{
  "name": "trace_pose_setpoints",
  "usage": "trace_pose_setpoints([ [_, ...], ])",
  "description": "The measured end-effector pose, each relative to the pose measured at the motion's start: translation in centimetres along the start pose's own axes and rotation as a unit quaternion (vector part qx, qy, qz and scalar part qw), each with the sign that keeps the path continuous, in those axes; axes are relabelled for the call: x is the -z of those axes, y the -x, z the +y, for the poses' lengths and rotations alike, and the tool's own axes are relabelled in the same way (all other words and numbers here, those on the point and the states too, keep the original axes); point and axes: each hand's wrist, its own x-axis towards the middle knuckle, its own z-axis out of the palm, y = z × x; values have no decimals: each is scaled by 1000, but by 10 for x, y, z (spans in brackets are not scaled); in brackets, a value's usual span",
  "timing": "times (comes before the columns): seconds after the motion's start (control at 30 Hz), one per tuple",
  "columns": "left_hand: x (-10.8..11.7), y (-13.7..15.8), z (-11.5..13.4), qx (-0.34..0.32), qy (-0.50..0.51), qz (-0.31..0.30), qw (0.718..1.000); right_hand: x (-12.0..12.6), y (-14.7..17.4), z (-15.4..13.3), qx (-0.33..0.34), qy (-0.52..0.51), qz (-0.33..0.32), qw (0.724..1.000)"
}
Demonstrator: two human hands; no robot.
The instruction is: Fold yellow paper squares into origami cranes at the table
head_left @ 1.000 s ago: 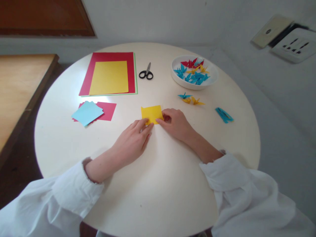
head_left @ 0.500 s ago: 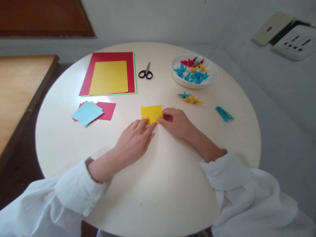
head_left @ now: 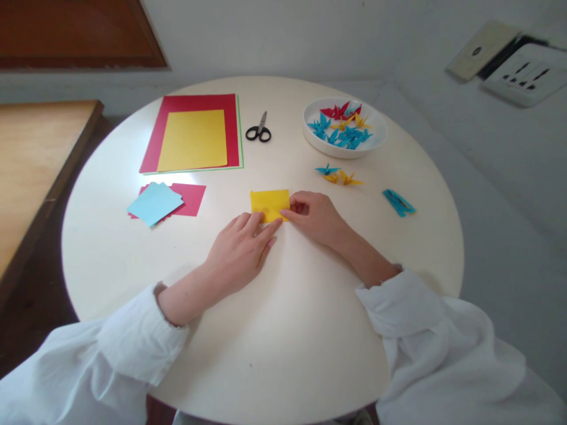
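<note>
A small yellow sheet of paper (head_left: 270,202), folded along its near edge as far as I can see, lies on the table in front of me. My left hand (head_left: 241,245) comes in from the lower left, its fingers stretched out and apart, fingertips pressing on the paper's near edge. At the right edge of the paper, my right hand (head_left: 316,215) pinches the near right corner between thumb and fingers; its other fingers curl under and are partly hidden. The two hands nearly meet at that corner.
The round white table (head_left: 292,354) also holds cyan (head_left: 155,203) and red paper squares (head_left: 195,199), larger stacked sheets (head_left: 192,141), scissors (head_left: 261,130), a white dish (head_left: 345,152) of paper cranes, loose cranes (head_left: 330,171) and folded blue strips (head_left: 398,202).
The whole view has shifted slightly, so everything sits a little further left. Both hands keep nearly the same places on the yellow paper.
</note>
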Motion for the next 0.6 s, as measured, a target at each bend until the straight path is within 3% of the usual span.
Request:
trace_pose_setpoints([
  [0.6,2,-6,7,18,-16,4,1000,1,0,-1,-12,-10,5,1000],
])
